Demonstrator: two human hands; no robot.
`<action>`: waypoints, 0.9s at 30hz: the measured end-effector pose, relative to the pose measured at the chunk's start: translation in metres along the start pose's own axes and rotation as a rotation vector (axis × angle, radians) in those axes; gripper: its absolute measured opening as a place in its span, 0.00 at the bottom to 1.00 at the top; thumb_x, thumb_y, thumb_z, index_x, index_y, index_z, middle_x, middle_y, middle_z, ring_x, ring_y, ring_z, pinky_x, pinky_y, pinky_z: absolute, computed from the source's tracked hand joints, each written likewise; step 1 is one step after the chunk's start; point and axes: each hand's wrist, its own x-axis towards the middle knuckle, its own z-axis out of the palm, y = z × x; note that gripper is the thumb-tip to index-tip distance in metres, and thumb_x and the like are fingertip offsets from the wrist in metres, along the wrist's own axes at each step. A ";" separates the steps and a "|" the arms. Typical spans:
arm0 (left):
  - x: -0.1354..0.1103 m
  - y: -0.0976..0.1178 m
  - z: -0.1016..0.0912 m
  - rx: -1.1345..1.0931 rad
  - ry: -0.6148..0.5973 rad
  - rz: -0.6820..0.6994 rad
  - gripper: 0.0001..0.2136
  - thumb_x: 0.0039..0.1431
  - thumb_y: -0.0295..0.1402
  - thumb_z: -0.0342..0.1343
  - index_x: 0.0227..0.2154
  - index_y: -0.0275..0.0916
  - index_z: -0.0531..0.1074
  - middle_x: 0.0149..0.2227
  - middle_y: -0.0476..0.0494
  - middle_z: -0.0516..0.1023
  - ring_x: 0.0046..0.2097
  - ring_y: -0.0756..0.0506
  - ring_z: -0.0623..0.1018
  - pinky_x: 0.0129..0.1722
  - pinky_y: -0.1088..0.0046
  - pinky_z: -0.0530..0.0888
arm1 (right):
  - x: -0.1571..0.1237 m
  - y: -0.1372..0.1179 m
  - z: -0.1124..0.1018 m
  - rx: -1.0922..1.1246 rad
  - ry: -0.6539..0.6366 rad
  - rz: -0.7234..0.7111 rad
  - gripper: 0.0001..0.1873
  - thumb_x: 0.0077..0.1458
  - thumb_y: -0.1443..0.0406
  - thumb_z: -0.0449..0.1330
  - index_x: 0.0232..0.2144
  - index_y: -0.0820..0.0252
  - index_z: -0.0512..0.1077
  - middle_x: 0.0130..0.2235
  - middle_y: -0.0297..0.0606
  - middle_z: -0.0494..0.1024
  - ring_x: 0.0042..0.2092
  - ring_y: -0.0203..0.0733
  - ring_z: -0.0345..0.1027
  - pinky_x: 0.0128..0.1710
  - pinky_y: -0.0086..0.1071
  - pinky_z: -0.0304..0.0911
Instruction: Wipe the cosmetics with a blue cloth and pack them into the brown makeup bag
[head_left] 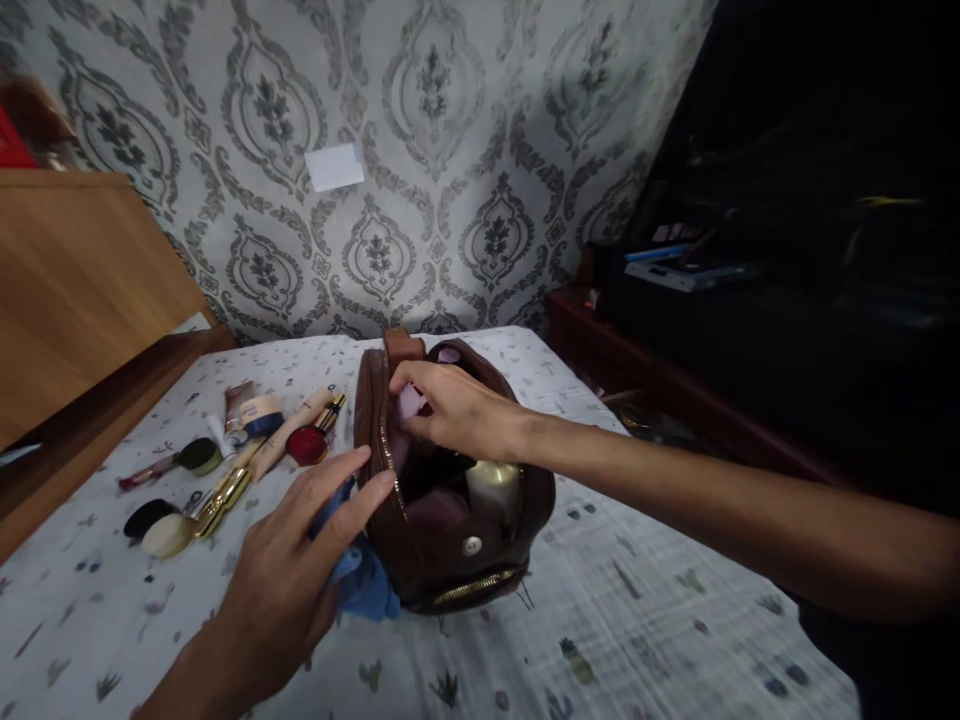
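A brown leather pouch (420, 550) with a gold zip stands unzipped on the bed. My right hand (457, 410) reaches into its mouth, fingers curled round a small pale pink item (410, 402) at the top of the opening. My left hand (300, 560) rests against the pouch's left side, fingers stretched out, lying over a blue cloth (367, 590). Inside the pouch a pale rounded container (493, 487) shows, along with a pinkish lining.
Several makeup items lie in a row left of the pouch: a red round compact (306, 445), gold tubes (225, 498), brushes (169, 535) and a small jar (261, 412). A wooden headboard (75, 290) stands left. A dark shelf unit (750, 340) fills the right side.
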 end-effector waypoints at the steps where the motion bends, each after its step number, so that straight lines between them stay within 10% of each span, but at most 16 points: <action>1: 0.000 0.000 0.000 0.004 0.007 0.007 0.32 0.60 0.17 0.43 0.66 0.46 0.56 0.65 0.37 0.62 0.65 0.36 0.65 0.61 0.53 0.69 | 0.000 0.001 0.001 0.059 0.000 0.003 0.19 0.48 0.77 0.60 0.43 0.60 0.66 0.33 0.32 0.73 0.36 0.38 0.68 0.37 0.30 0.61; 17: 0.027 0.011 -0.020 0.029 0.124 -0.146 0.23 0.66 0.28 0.50 0.63 0.46 0.59 0.52 0.43 0.76 0.56 0.42 0.75 0.58 0.61 0.72 | -0.017 -0.021 -0.044 0.608 0.639 -0.135 0.11 0.58 0.61 0.63 0.40 0.55 0.65 0.30 0.28 0.69 0.33 0.35 0.69 0.32 0.28 0.65; 27: 0.063 0.042 -0.036 0.126 0.225 -0.133 0.18 0.63 0.36 0.55 0.56 0.47 0.66 0.47 0.47 0.79 0.44 0.42 0.80 0.45 0.64 0.78 | -0.028 -0.032 -0.044 1.073 0.522 0.069 0.16 0.64 0.57 0.58 0.26 0.56 0.61 0.25 0.30 0.65 0.26 0.32 0.62 0.25 0.26 0.65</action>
